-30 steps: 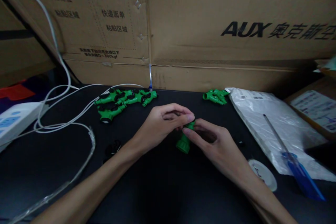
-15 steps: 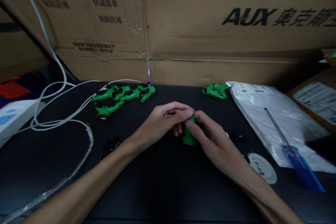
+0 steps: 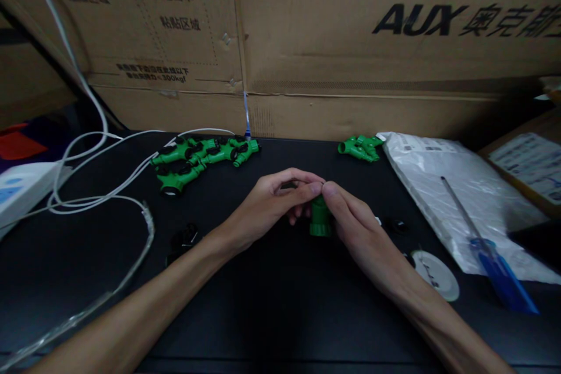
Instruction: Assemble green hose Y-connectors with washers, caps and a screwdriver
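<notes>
Both hands meet over the middle of the table around a green plastic hose fitting [image 3: 320, 222], whose ribbed collar points down towards me. My left hand [image 3: 284, 196] is closed on the upper part of the fitting, thumb on top and fingers curled behind. Closed too, my right hand [image 3: 350, 207] presses thumb and fingertips together at the fitting's top end, against the left fingertips. The fingers hide that end, so I cannot see whether a small part is pinched there.
Several green hose splitters with black valves [image 3: 179, 178] lie at the back left. More green fittings [image 3: 360, 148] sit back right by a white plastic mailer [image 3: 438, 169] bearing a blue screwdriver [image 3: 504, 277]. Small black parts [image 3: 182, 242], a white disc [image 3: 436, 274] and white cables [image 3: 94, 207] lie around.
My right thumb has shifted up from the fitting's body to its top end, and more of the green body shows. The view has tilted slightly; my left hand keeps its grip.
</notes>
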`<action>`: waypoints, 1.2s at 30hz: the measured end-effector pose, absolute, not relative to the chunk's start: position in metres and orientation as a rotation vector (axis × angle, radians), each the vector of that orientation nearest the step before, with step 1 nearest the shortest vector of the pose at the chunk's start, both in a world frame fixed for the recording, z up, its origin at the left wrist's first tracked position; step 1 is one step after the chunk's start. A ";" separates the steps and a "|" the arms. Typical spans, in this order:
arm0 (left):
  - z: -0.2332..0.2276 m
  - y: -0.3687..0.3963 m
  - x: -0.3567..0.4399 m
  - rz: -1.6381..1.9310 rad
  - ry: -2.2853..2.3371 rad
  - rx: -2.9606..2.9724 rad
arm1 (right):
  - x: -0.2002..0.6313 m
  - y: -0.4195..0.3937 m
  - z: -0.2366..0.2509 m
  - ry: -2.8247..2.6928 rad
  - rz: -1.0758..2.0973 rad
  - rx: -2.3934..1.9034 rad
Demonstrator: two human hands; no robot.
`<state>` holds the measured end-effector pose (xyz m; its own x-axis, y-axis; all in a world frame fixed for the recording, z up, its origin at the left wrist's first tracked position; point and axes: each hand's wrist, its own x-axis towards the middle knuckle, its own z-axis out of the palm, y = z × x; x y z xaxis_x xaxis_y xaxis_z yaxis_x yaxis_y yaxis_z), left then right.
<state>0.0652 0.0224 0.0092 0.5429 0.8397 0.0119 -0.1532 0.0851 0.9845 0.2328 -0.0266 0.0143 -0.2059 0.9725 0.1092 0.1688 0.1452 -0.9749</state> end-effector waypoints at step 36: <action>0.007 0.005 0.075 0.735 0.421 0.986 | 0.233 -0.034 0.013 -1.411 1.118 -1.189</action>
<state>0.0749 0.0050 0.0067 0.6888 0.7249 0.0020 -0.3651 0.3445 0.8649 0.2332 -0.0343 0.0127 -0.0820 0.9916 0.1005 0.1287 0.1105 -0.9855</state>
